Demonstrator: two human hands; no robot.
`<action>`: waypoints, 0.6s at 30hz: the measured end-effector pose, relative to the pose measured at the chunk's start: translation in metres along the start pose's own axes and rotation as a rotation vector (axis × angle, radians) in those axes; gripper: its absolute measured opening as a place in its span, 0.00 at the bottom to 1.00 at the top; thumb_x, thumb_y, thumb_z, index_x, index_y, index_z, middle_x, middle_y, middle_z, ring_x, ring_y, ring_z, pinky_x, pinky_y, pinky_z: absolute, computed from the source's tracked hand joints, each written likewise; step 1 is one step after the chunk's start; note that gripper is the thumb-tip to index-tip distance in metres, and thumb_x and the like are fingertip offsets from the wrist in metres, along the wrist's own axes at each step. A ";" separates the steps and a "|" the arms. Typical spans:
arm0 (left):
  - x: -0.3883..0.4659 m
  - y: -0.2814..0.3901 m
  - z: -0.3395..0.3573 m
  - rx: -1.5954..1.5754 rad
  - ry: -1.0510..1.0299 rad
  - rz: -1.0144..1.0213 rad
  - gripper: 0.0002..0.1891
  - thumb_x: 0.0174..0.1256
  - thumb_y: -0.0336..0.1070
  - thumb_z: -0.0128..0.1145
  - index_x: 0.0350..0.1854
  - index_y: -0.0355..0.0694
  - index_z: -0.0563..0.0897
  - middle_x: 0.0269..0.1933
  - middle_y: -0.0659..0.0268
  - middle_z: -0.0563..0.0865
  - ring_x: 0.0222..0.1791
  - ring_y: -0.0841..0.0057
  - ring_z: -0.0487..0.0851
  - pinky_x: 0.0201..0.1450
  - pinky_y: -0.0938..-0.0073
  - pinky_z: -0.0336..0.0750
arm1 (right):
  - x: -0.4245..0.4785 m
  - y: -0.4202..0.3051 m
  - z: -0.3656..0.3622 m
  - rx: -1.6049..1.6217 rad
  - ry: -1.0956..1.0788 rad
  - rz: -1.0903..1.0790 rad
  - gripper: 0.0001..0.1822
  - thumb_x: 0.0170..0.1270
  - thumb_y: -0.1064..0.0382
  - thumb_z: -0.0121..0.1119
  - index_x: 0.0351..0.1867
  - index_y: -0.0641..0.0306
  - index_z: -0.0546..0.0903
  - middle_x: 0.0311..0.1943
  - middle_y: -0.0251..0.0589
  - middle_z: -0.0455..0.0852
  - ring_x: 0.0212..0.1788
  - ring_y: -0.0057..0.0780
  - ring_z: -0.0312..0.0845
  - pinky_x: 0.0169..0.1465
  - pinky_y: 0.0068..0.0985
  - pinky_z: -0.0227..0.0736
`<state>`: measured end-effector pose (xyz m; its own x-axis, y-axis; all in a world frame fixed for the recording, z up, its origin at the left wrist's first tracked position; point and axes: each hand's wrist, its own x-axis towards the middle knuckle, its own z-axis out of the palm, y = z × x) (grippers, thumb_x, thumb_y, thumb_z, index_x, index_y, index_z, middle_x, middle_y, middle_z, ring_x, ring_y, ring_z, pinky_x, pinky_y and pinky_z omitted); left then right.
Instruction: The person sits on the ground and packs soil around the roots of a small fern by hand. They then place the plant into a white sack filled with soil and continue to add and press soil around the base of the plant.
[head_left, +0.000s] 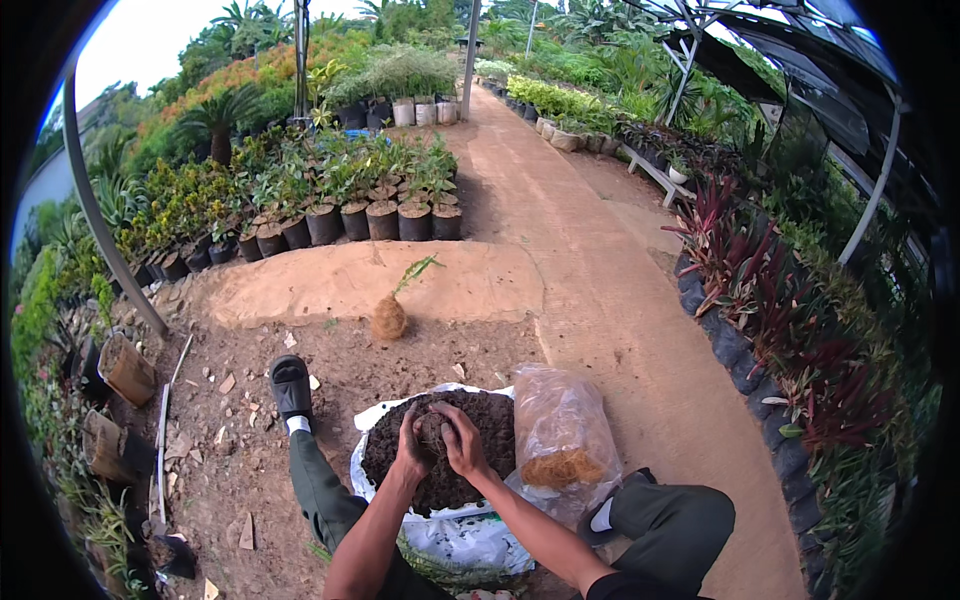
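Dark soil (487, 420) fills an opened white plastic sack (358, 457) between my legs. Above it my left hand (410, 444) and my right hand (463, 444) are cupped around a rounded clump of soil (430, 429), pressing it from both sides. Part of the clump is hidden by my fingers. Right of the sack, a clear plastic bag (559, 405) holds brown coconut fibre (562, 468). Farther ahead on the ground sits a fibre-wrapped root ball (389, 319), with a green leafy shoot (414, 274) leaning to the right out of it.
Potted seedlings in black bags (382, 219) stand in rows ahead on the left. A concrete path (577, 247) runs away on the right, edged by red-leaved plants (757, 300). Broken tile pieces (247, 531) and a pale strip (163, 450) lie on the left.
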<state>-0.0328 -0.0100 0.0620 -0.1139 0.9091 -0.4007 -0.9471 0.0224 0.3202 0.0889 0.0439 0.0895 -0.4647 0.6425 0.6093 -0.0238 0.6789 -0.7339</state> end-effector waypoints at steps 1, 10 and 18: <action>0.002 0.006 -0.002 0.039 0.018 -0.028 0.23 0.74 0.61 0.49 0.48 0.47 0.87 0.44 0.68 0.90 0.44 0.71 0.88 0.54 0.66 0.81 | 0.000 -0.002 -0.003 -0.008 -0.056 -0.005 0.25 0.75 0.52 0.49 0.63 0.69 0.76 0.62 0.54 0.79 0.67 0.51 0.73 0.71 0.41 0.65; -0.005 0.016 0.011 0.173 -0.015 -0.177 0.36 0.67 0.75 0.49 0.54 0.44 0.85 0.51 0.63 0.88 0.50 0.65 0.86 0.55 0.61 0.81 | 0.004 -0.011 -0.011 -0.099 -0.070 -0.113 0.30 0.72 0.43 0.49 0.61 0.69 0.78 0.59 0.53 0.81 0.65 0.52 0.74 0.69 0.44 0.63; 0.004 -0.005 -0.007 0.292 0.077 -0.061 0.18 0.75 0.52 0.56 0.51 0.43 0.82 0.46 0.66 0.86 0.45 0.73 0.84 0.52 0.69 0.80 | -0.013 -0.007 0.007 -0.208 0.052 -0.166 0.22 0.71 0.48 0.51 0.44 0.69 0.82 0.42 0.50 0.85 0.49 0.51 0.81 0.57 0.46 0.70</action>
<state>-0.0305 -0.0097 0.0526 -0.0921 0.8684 -0.4872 -0.8279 0.2051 0.5221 0.0887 0.0281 0.0845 -0.4234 0.5298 0.7348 0.0890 0.8315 -0.5483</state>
